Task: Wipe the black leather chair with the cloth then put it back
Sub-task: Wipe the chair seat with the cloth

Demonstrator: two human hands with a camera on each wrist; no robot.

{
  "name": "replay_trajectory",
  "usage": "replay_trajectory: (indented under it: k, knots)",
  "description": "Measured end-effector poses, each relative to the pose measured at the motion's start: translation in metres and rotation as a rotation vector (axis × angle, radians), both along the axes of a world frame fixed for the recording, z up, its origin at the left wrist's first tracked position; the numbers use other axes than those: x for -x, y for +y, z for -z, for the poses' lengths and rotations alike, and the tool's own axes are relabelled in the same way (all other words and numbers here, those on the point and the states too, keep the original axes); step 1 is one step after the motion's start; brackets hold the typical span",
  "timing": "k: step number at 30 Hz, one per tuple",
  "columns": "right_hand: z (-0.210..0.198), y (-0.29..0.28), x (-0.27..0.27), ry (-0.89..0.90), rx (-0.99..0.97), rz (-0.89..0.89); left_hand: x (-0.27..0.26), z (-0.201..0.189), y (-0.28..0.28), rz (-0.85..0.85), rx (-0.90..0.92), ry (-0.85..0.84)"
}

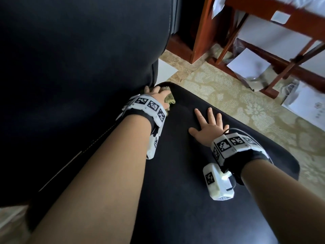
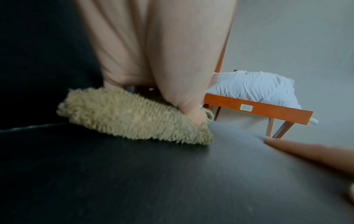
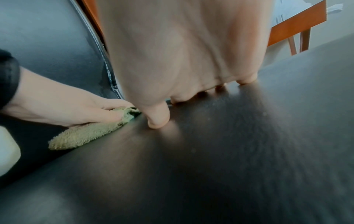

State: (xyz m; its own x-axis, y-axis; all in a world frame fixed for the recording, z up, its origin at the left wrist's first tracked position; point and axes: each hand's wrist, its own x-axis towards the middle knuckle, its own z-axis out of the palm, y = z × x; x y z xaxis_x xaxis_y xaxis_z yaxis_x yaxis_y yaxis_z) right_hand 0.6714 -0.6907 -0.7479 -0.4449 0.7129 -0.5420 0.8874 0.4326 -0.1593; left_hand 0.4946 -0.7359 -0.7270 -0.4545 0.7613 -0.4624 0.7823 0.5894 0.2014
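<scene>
The left hand (image 1: 156, 93) gripped the cloth (image 2: 132, 116), thumb and fingers curled round a bunched fold of it, and pressed it down on the seat (image 1: 184, 173) of the chair. The cloth was shaggy and yellow-green, and it lay at the far left corner of the seat, right where the seat met the backrest (image 1: 79, 59); from the head view the thumb side of the hand touched the backrest. In the right wrist view the same hand (image 3: 76, 109) showed its fingers folded over the cloth's (image 3: 86, 133) upper edge, with a loose tail of cloth trailing toward the camera.

The right hand (image 1: 209, 127) held nothing. It lay flat on the seat, fingers straight and spread, fingertips (image 3: 159, 121) touching the leather, near the cloth but apart from it. One of its fingers (image 2: 310, 153) reached into the left wrist view at the lower right.

Both wrists wore white camera mounts (image 1: 228, 147) printed with black-and-white markers, on black straps.

Beyond the chair lay a patterned pale floor (image 1: 246, 103). A wooden frame (image 1: 263, 41) stood to the right with white sheets (image 1: 246, 64) beneath and beside it, and white bedding (image 2: 254, 89) rested on a wooden rail.
</scene>
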Motion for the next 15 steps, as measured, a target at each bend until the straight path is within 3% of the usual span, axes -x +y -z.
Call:
replay_trajectory:
  k: [15]
  knots:
    - [-0.007, -0.001, 0.001, 0.004, -0.015, -0.007, -0.006, -0.014, -0.079, -0.208, 0.069, 0.122]
